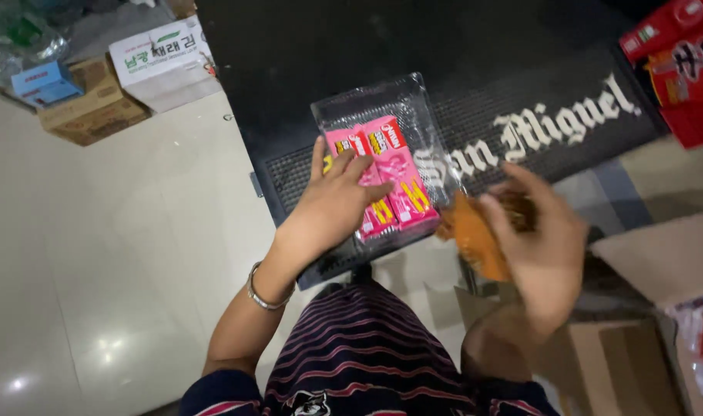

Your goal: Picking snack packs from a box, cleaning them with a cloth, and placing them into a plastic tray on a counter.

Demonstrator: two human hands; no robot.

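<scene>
My left hand (332, 206) rests flat on a clear plastic bag (382, 108) that holds two pink snack packets (394, 173), lying on a black rubber mat (305, 54). A silver bangle sits on that wrist. My right hand (540, 243) is blurred and grips an orange packet (468, 231) just right of the bag, at the mat's near edge.
Cardboard boxes (97, 112) and a white box (162, 58) stand on the pale tiled floor at the far left. Red snack packs (679, 69) lie at the top right. An open cardboard carton (636, 362) stands at the lower right.
</scene>
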